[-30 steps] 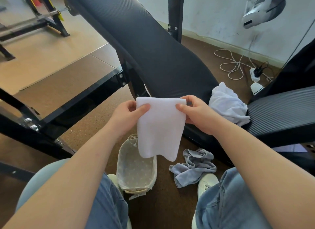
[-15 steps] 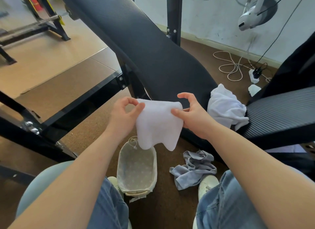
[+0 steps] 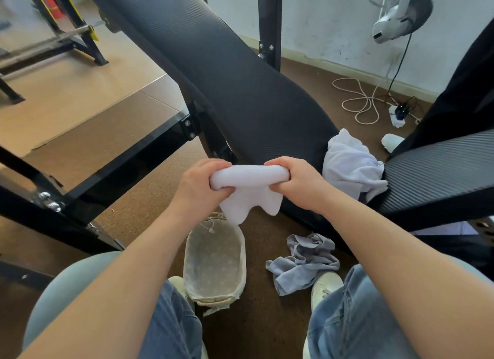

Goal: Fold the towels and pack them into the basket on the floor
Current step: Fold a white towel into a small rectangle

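Observation:
A white towel (image 3: 250, 187) hangs in the air between my hands, its top rolled over into a thick fold and its lower corners dangling. My left hand (image 3: 200, 183) grips the towel's left end and my right hand (image 3: 294, 181) grips its right end, fingers curled round the fold. Directly below, on the brown floor between my feet, stands the oval lined basket (image 3: 215, 262), with nothing inside. A crumpled grey towel (image 3: 304, 262) lies on the floor to the basket's right. Another crumpled white towel (image 3: 350, 166) rests on the black bench.
A black padded bench (image 3: 240, 78) slants across the middle, with its steel frame (image 3: 128, 161) at the left. A second black pad (image 3: 438, 166) is at the right. White cable (image 3: 358, 99) and a power strip lie by the wall. My knees frame the basket.
The towel hung flat from its top corners a second ago. Both hands have since rolled the top edge over and down, and now clench the bunched fold; the towel hangs shorter.

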The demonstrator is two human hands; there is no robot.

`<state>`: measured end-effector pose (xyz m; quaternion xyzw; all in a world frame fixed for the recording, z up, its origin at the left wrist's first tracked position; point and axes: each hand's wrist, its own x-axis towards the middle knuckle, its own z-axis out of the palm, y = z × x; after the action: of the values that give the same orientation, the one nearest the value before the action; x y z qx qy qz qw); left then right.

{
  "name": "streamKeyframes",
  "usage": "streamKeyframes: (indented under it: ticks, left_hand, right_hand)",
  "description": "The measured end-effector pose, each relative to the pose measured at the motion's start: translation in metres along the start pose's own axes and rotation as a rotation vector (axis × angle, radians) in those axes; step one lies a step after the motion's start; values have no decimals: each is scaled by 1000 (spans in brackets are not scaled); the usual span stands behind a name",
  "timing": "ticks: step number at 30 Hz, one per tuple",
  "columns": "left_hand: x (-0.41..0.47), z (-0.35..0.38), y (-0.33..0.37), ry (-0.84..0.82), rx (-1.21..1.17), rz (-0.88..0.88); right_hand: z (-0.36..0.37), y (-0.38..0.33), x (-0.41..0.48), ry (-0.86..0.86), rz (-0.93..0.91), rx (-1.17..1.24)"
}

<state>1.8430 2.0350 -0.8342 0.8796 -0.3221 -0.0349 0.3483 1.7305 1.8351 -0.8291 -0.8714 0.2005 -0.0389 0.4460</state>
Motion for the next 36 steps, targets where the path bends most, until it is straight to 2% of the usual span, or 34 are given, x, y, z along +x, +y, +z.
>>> streamKeyframes:
  ticks: [9, 15, 17, 20, 24, 28, 36]
  left_hand:
    - [4, -6, 3, -24, -319, -143]
    - [3, -10, 4, 33, -318, -160]
    - [3, -8, 4, 45, -259, -145]
    - [5, -7, 4, 29, -217, -156]
    - [5, -8, 4, -76, -209, -184]
    - [3, -5, 1, -212, -54, -167]
    - [-1, -3, -9, -174, 48, 11]
  right_hand:
    - [-10, -8, 0, -103, 156, 393]
    - [-6, -15, -5, -89, 196, 536]
    - [-3, -16, -8, -60, 114, 452]
    - [-1, -17, -8, -1, -15, 203]
    - [-3, -11, -7, -93, -46, 38]
    - [-2, -7, -6, -61, -103, -167]
    - [-8, 2, -6, -15, -250, -289]
